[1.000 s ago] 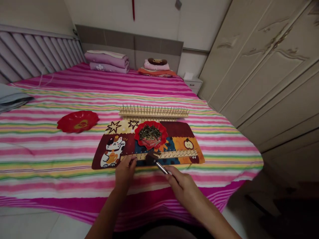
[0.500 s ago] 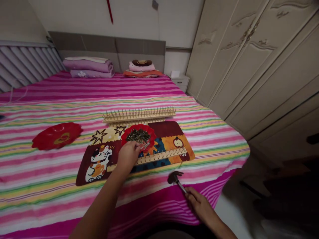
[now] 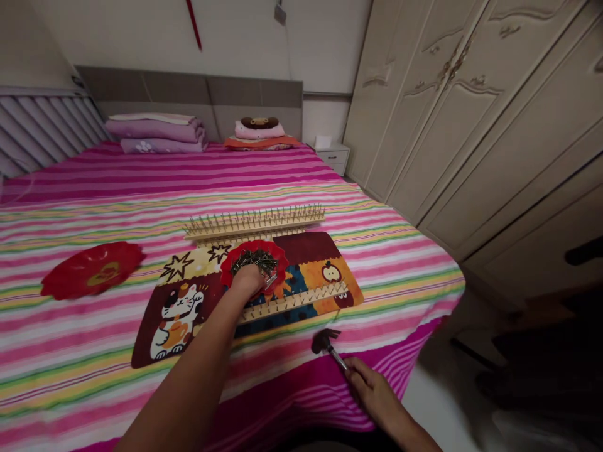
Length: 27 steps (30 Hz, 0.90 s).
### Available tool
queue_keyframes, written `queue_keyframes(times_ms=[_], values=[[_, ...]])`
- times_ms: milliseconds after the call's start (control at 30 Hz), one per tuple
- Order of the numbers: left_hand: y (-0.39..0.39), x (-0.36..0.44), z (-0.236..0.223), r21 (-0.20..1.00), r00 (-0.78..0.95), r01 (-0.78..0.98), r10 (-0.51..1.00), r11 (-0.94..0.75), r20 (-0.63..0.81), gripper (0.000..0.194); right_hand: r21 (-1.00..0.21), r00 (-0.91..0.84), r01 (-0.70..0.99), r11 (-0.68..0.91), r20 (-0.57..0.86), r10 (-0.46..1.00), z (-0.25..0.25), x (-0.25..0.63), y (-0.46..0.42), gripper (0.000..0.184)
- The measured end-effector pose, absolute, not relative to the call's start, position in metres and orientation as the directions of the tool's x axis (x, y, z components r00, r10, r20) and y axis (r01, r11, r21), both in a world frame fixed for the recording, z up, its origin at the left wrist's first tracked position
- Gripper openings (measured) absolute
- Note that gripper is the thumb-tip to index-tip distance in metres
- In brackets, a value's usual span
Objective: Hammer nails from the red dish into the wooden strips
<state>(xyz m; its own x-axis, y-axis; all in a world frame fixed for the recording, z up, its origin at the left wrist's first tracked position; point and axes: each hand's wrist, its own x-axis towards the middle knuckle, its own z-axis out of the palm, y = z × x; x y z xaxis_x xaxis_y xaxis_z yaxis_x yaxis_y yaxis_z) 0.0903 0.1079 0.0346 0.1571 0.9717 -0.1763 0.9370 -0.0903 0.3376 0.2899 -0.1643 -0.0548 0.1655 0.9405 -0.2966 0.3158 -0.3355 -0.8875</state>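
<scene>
My left hand (image 3: 247, 280) reaches into a red dish (image 3: 279, 257) heaped with small nails (image 3: 254, 258); its fingers are bunched down among them and hidden from me. My right hand (image 3: 372, 390) rests at the bed's near edge, closed round the handle of a small hammer (image 3: 326, 343) whose dark head lies on the striped sheet. Between the hands, a wooden strip (image 3: 294, 300) studded with a row of nails lies on a patchwork mat (image 3: 179, 314) with a cat picture.
Beyond the mat lies a longer wooden strip (image 3: 254, 223) full of upright nails. A second red dish (image 3: 92, 270) sits at the left on the striped bed sheet. Folded bedding (image 3: 155, 133) lies at the headboard. Wardrobe doors (image 3: 471, 119) stand along the right.
My left hand left the nailed strip and moved forward into the dish of nails. My right hand drew the hammer back from the strip to the bed's near edge.
</scene>
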Motion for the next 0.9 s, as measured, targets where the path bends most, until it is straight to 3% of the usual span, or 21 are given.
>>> queue_keyframes(times_ms=[133, 200, 267, 367, 500, 633, 800, 900], values=[[0.086, 0.068, 0.063, 0.485, 0.154, 0.870, 0.983, -0.087, -0.100, 0.011, -0.883, 0.178, 0.322, -0.341, -0.298, 0.938, -0.054, 0.289, -0.166, 0.027], [0.066, 0.047, 0.075, 0.747, 0.112, 0.660, 0.994, -0.080, 0.008, 0.017, -0.877, 0.196, 0.325, -0.353, -0.303, 0.933, -0.053, 0.288, -0.167, 0.028], [0.043, 0.022, 0.080, 0.923, 0.010, 0.385, 1.000, 0.004, -0.009, 0.028, -0.872, 0.210, 0.329, -0.364, -0.308, 0.928, -0.053, 0.286, -0.168, 0.029], [0.011, -0.012, 0.075, 0.980, -0.133, 0.119, 0.980, 0.162, -0.146, 0.037, -0.866, 0.221, 0.329, -0.376, -0.316, 0.923, -0.052, 0.284, -0.168, 0.029], [-0.012, -0.036, 0.049, 0.944, -0.220, -0.040, 0.918, 0.329, -0.329, 0.039, -0.862, 0.240, 0.329, -0.387, -0.320, 0.917, -0.053, 0.282, -0.168, 0.031], [-0.013, -0.034, 0.021, 0.962, -0.213, 0.014, 0.941, 0.273, -0.264, 0.033, -0.853, 0.259, 0.365, -0.373, -0.292, 0.921, -0.058, 0.281, -0.170, 0.033], [-0.008, -0.027, 0.000, 0.924, -0.285, 0.328, 0.953, 0.196, -0.101, 0.029, -0.851, 0.251, 0.372, -0.370, -0.292, 0.923, -0.065, 0.284, -0.171, 0.038], [-0.010, -0.026, -0.004, 0.882, -0.319, 0.423, 0.945, 0.206, -0.067, 0.030, -0.842, 0.228, 0.390, -0.371, -0.302, 0.926, -0.066, 0.287, -0.170, 0.040]])
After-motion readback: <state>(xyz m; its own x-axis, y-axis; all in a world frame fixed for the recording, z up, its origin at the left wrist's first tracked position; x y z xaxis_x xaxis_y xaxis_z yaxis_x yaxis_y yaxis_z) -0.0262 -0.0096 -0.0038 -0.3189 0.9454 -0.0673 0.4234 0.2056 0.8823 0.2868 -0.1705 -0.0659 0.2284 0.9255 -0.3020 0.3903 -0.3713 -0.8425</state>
